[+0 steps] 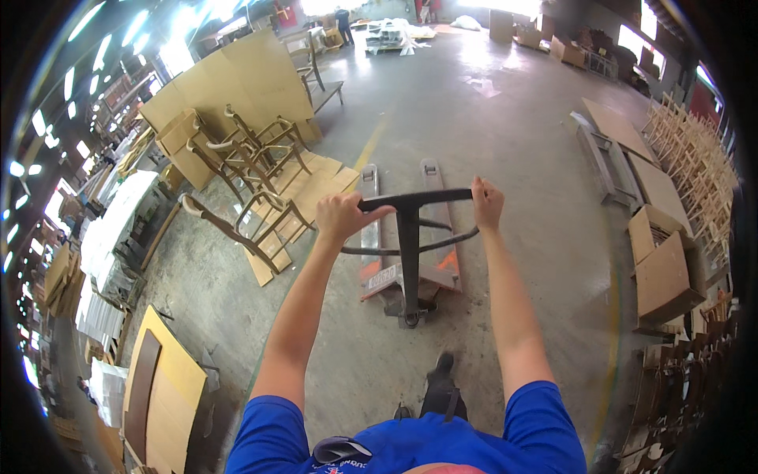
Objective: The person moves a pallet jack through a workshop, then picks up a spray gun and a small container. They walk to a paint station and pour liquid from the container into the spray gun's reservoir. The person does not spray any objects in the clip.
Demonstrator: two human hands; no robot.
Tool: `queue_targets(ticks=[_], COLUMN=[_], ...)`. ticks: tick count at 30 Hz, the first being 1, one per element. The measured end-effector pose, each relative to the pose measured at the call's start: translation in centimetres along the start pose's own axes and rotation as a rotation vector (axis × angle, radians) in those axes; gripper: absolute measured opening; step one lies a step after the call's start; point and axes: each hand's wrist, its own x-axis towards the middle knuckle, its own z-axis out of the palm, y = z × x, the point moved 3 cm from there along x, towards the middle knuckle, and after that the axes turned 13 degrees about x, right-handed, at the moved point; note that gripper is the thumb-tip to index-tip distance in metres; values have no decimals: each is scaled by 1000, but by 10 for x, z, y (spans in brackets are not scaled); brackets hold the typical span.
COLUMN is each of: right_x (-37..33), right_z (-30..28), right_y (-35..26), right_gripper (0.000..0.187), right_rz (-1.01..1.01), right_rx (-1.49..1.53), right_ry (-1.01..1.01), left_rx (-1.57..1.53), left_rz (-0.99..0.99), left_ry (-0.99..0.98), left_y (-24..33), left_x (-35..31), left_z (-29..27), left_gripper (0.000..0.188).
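Observation:
Both arms reach forward to the dark handle (430, 199) of a pallet jack. My left hand (341, 215) is closed round the handle's left end, its thumb lying along the bar. At the right end my right hand (487, 203) grips the bar with curled fingers. Below the handle a dark shaft runs down to the small wheels near my feet. The two forks of the pallet jack (444, 213) point away from me, worn grey with orange patches, and no load shows on them.
Several wooden chair frames (260, 158) stand on cardboard at the left, before a large upright board (237, 83). Along the right are an open cardboard box (667, 276), flat panels (620, 130) and stacked wooden frames (691, 150). A yellow-topped table (178, 379) is near left. Far off, a person (344, 25) stands.

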Motion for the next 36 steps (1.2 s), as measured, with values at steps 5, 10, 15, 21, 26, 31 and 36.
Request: queue_targets(ticks=[5,10,15,21,26,31,36], right_x=[121,251,362,504,625,766,904], right_z=[97,185,260,351,429,493,547], right_y=[121,221,323,478,587,698,826], right_gripper=[52,51,51,50,50,50,49], right_rz=[38,26,30,-39,-52,-35,-7], right_rx=[113,36,28,-1,-26,-53,-13], right_ry=[-22,-10,-47,29,17,38,70], left_rx=[63,58,38,72,9,-13,-20], left_rz=[-16,3,-25,21,39,31,38], left_ry=[64,21,-53,37,31,-34,67], left_y=[-63,-127,-186,-247,-303,-339,-364], left_x=[104,241,348,482,602,743,865], left_z=[140,285,422,602,743,878,1025], left_gripper=[83,79,75,79,81,80,78])
